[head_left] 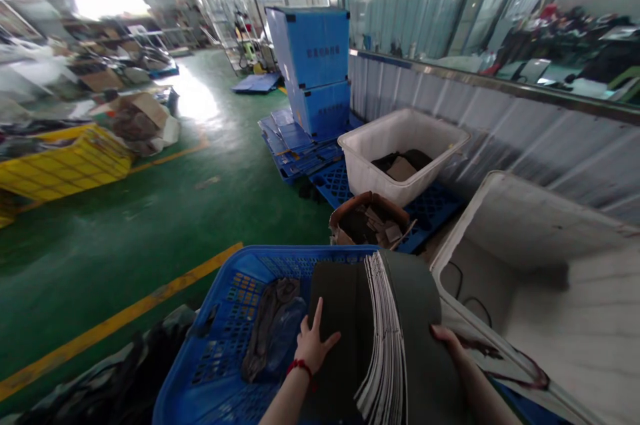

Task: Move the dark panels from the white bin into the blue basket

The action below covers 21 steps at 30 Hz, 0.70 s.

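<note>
Here the left hand lies flat, fingers spread, on a stack of dark sheets standing over the blue plastic crate. The right hand curls loosely against the stack's right edge. Just right sits a large white tub; farther off, a brown basket, a second white tub, stacked blue boxes.

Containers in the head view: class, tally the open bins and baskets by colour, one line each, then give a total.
Blue basket, under both hands: 1
White tubs, far and near: 2
Yellow crate: 1
Brown basket: 1
Total: 5
</note>
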### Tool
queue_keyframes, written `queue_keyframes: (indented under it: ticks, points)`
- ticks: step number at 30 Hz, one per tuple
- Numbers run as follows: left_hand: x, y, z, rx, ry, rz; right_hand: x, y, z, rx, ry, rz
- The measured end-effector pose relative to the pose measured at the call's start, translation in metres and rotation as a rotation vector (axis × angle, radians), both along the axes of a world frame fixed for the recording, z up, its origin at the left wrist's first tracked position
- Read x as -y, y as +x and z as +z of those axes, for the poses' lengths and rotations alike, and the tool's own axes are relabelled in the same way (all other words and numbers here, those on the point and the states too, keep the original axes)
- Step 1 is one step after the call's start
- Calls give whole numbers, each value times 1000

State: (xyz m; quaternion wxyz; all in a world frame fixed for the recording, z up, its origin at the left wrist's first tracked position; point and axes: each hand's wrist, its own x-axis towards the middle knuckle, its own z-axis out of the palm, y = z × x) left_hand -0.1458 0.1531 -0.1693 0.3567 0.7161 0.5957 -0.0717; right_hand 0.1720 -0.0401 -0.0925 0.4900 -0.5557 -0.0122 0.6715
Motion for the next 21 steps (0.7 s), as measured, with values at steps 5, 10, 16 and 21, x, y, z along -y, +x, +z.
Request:
queue_keyframes:
  ticks: [5, 10, 16, 21]
  points:
    - [-3, 1, 6, 8, -33, 31, -37, -9, -9, -81, -31, 103]
    - [-4, -3, 16, 70, -27, 22, -57, -27, -15, -60, 21, 69]
    - [-4, -6, 9, 125, -10, 51, -38, -31, -6, -18, -36, 41]
    - [1, -7, 21, 121, 36, 101, -12, -23, 23, 72, -121, 78]
